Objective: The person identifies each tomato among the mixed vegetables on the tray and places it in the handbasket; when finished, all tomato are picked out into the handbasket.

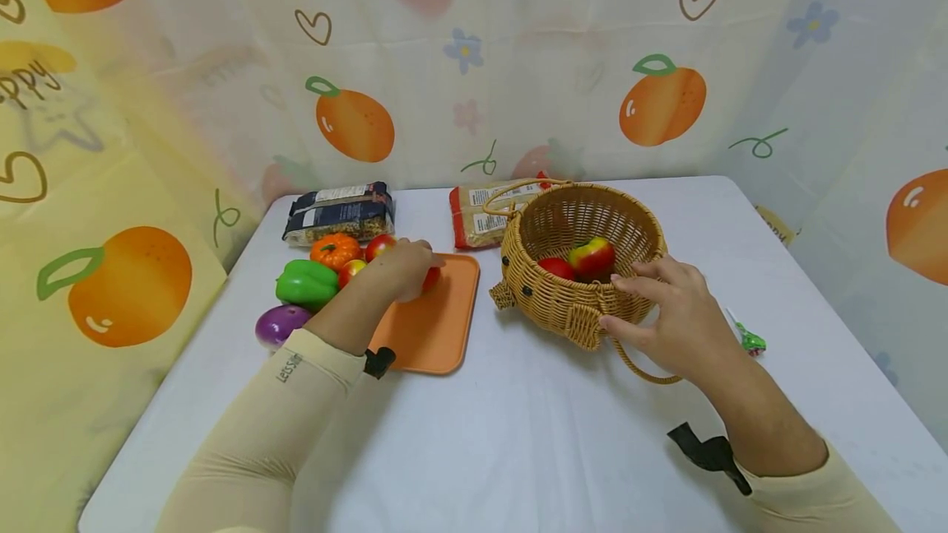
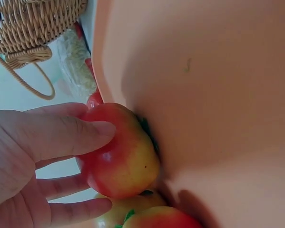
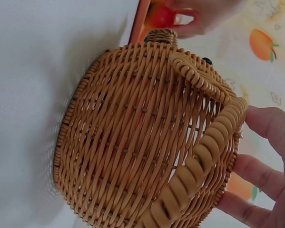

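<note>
My left hand is over the orange tray and grips a red-and-yellow apple, thumb on one side and fingers on the other. Two similar fruits, one of them a red-and-yellow fruit, lie just under it in the left wrist view. A wicker basket with an animal face stands upright to the right of the tray. Inside are a red fruit and a red-and-yellow apple. At the basket's near right rim, my right hand holds on with thumb and fingertips, beside the handle.
Left of the tray lie an orange pumpkin, a green bell pepper and a purple eggplant. Two food packets, a dark packet and a red-and-tan packet, lie at the back. A small green-wrapped item is at right.
</note>
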{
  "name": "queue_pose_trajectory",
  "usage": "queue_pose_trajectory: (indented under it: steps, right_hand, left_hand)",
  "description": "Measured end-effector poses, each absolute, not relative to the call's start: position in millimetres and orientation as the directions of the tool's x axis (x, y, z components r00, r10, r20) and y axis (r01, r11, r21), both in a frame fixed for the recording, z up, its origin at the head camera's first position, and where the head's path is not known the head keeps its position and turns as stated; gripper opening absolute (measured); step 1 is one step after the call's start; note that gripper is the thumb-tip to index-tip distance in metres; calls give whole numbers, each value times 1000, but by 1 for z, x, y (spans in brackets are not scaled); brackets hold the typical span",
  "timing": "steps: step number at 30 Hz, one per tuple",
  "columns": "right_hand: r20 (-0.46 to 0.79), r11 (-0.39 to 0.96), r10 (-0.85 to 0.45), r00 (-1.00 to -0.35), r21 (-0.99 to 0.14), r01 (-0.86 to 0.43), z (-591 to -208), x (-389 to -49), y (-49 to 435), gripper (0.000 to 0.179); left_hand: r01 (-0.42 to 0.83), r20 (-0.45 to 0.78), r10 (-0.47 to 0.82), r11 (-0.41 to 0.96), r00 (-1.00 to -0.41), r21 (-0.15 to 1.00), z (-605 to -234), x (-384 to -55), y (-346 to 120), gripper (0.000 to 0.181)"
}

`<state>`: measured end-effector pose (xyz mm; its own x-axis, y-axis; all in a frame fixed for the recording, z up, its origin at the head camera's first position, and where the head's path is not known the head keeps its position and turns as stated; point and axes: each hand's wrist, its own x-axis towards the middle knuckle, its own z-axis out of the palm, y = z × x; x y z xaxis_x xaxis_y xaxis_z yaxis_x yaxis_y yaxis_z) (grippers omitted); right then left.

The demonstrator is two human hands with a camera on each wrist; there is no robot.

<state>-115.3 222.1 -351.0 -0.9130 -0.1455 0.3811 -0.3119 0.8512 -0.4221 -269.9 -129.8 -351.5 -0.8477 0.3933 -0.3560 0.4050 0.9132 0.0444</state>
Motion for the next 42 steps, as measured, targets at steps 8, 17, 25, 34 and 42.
queue_pose_trajectory:
  steps: [8,17,25,34,42]
  right_hand:
    - [410,846,-144,-901,-421,-327,-353,-115,222,48]
    - [415,845,-151,-897,-416,-335,-353,-115,222,47]
    - [426,846,-161,-891,-405,-346,-353,-115,222,47]
    - [404,850,-158,-901,-408,-332,-352,-115,222,48]
    - [421,849,-165,-892,-400,-346,-353,-116,222,47]
  left_hand:
    - [457,-330,437,889,-837,17,-353,-272,-132,62]
    - [464,-322,451,885,-832,42,-354,-273,-136,59]
    - [467,-279,484,875,-830,126,-353,-275,-140,57]
    - [521,-177,551,832,-815,190,-338,-274,-137,53]
    - [577,-78,606,783,-791,231,-319,-267,-127,58]
